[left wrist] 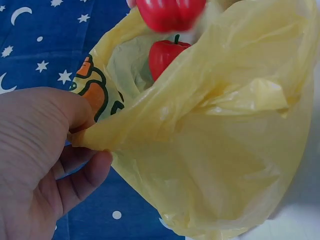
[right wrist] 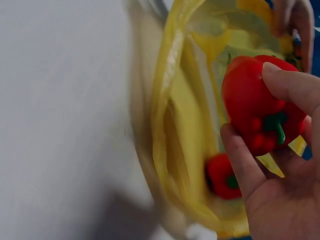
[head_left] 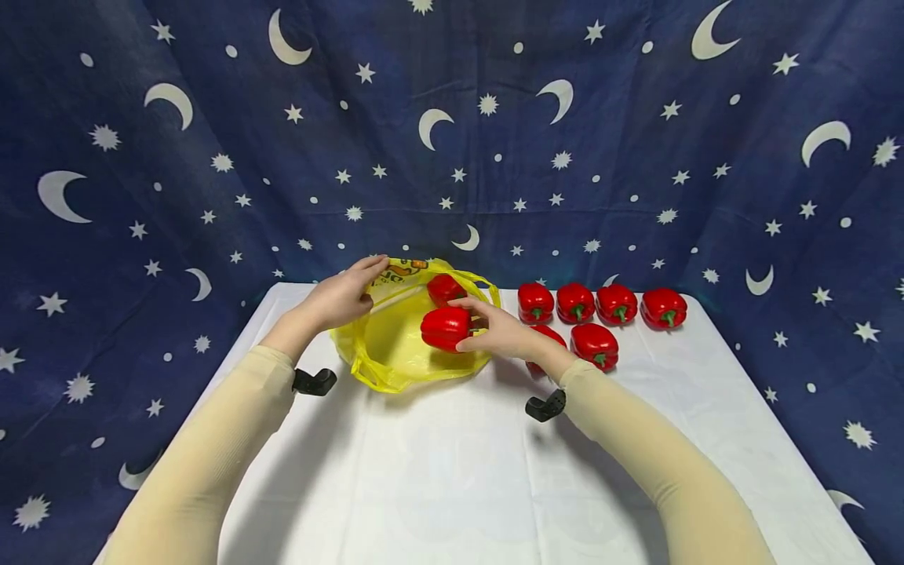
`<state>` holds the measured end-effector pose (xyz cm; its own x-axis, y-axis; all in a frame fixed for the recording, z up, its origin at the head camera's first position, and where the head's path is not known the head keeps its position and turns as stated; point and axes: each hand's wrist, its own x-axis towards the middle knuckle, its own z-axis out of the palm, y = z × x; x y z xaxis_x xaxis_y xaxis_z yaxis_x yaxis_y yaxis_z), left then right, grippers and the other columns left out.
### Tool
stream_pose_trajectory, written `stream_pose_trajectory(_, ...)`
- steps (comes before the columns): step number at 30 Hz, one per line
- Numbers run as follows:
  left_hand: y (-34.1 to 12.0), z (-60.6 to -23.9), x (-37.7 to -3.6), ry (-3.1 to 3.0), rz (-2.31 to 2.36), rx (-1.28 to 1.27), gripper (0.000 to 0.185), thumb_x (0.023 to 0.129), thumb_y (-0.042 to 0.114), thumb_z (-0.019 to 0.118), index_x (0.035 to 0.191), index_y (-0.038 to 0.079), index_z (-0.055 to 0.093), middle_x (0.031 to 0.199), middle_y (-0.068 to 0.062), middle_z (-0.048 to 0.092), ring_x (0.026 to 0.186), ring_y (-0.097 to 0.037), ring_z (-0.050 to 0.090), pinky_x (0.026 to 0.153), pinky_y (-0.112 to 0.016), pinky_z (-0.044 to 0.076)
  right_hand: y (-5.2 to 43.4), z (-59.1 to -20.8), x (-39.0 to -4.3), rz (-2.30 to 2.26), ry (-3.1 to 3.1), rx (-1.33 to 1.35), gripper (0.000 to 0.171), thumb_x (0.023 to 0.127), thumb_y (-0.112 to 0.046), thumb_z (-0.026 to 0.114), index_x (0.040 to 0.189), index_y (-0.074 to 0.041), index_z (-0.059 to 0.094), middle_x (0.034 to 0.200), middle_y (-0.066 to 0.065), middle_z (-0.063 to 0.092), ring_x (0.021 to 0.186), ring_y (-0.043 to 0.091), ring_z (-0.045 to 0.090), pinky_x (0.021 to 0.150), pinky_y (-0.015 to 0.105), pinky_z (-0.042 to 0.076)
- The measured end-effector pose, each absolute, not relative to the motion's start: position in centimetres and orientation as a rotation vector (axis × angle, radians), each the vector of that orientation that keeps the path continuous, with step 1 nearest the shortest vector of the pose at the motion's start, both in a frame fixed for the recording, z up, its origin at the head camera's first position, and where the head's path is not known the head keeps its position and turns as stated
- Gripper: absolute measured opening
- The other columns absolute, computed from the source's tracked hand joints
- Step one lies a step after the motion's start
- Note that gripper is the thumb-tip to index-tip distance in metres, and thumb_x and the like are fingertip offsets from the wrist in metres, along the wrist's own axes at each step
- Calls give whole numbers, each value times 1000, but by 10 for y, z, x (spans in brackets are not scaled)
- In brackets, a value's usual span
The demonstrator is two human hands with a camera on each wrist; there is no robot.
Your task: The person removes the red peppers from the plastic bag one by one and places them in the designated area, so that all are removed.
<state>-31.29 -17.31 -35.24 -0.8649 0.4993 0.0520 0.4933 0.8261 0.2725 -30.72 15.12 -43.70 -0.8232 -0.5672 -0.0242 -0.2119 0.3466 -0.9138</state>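
A yellow plastic bag (head_left: 388,345) lies on the table with its mouth spread wide. My left hand (head_left: 342,298) pinches the bag's rim at its far left side; the left wrist view shows the thin film (left wrist: 150,125) between thumb and fingers. In my right hand (head_left: 504,333) is a red bell pepper (head_left: 446,329), gripped around its sides with the green stem (right wrist: 280,132) toward the palm. It hangs over the bag's opening. Another red bell pepper (head_left: 443,289) rests inside the bag, also seen in the right wrist view as a red pepper (right wrist: 222,175) below.
Right of the bag, several red peppers stand in a back row, from a near pepper (head_left: 535,303) to the far-right one (head_left: 663,308). Two more, a front pepper (head_left: 595,346) and one (head_left: 544,337) partly behind my right wrist, sit before them. A blue star-patterned cloth (head_left: 487,157) hangs behind the white table (head_left: 424,471).
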Motion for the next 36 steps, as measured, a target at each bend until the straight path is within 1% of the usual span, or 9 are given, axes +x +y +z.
stream_pose_trajectory(8, -174, -357, -315, 2975, 472, 807, 77, 92, 2, 58, 163, 10, 28, 168, -7, 23, 101, -27, 57, 57, -33, 39, 203, -425, -297, -1555, 2324, -668, 82, 84, -22, 85, 154, -16, 43, 145, 5, 52, 130, 31, 52, 98, 46, 52)
stream_pose_trajectory(11, -174, -357, -314, 2970, 481, 818, 75, 93, 1, 58, 162, 10, 30, 168, -8, 23, 103, -27, 57, 57, -34, 39, 224, -421, -294, -1580, 2330, -614, 81, 84, -23, 85, 154, -19, 44, 145, 7, 53, 130, 32, 52, 97, 47, 52)
stream_pose_trajectory(17, -173, -356, -313, 2963, 469, 833, 68, 93, 2, 54, 159, 10, 38, 165, -13, 28, 90, -27, 58, 56, -34, 37, 272, -411, -284, -1629, 2387, -455, 80, 88, -25, 82, 156, -23, 40, 148, 10, 49, 131, 35, 49, 98, 46, 52)
stream_pose_trajectory(21, -173, -356, -314, 2955, 458, 825, 62, 93, 1, 51, 154, 8, 47, 163, -19, 31, 109, -33, 60, 57, -34, 36, 307, -404, -276, -1626, 2462, -339, 85, 89, -27, 81, 159, -21, 35, 151, 12, 44, 133, 36, 45, 95, 38, 53)
stream_pose_trajectory(23, -174, -356, -314, 2949, 457, 821, 59, 93, 1, 51, 151, 6, 51, 162, -21, 31, 120, -36, 56, 59, -35, 37, 323, -402, -271, -1627, 2495, -286, 87, 89, -28, 81, 161, -19, 31, 152, 14, 41, 133, 36, 43, 92, 31, 53)
stream_pose_trajectory(25, -174, -356, -315, 2940, 457, 807, 57, 93, 2, 51, 150, 5, 52, 162, -21, 30, 121, -37, 55, 60, -35, 36, 339, -401, -266, -1642, 2516, -242, 88, 90, -27, 80, 162, -19, 29, 153, 15, 40, 132, 35, 43, 90, 26, 53)
stream_pose_trajectory(32, -177, -357, -315, 2940, 467, 801, 64, 95, 2, 51, 158, 7, 40, 161, -20, 32, 85, -27, 56, 59, -35, 37, 387, -418, -255, -1675, 2621, -151, 86, 93, -23, 77, 162, -14, 26, 142, 9, 44, 119, 25, 48, 85, 18, 51)
stream_pose_trajectory(34, -178, -357, -315, 2938, 481, 814, 66, 95, 2, 51, 159, 9, 38, 160, -20, 33, 80, -26, 54, 60, -35, 37, 396, -424, -251, -1686, 2635, -140, 85, 94, -21, 76, 162, -12, 26, 140, 8, 43, 116, 23, 48, 84, 17, 51)
stream_pose_trajectory(36, -178, -357, -315, 2936, 494, 820, 67, 95, 3, 52, 160, 11, 37, 160, -19, 34, 84, -26, 55, 61, -35, 40, 403, -430, -248, -1717, 2634, -133, 84, 95, -20, 75, 162, -10, 26, 140, 7, 42, 115, 21, 48, 84, 16, 52)
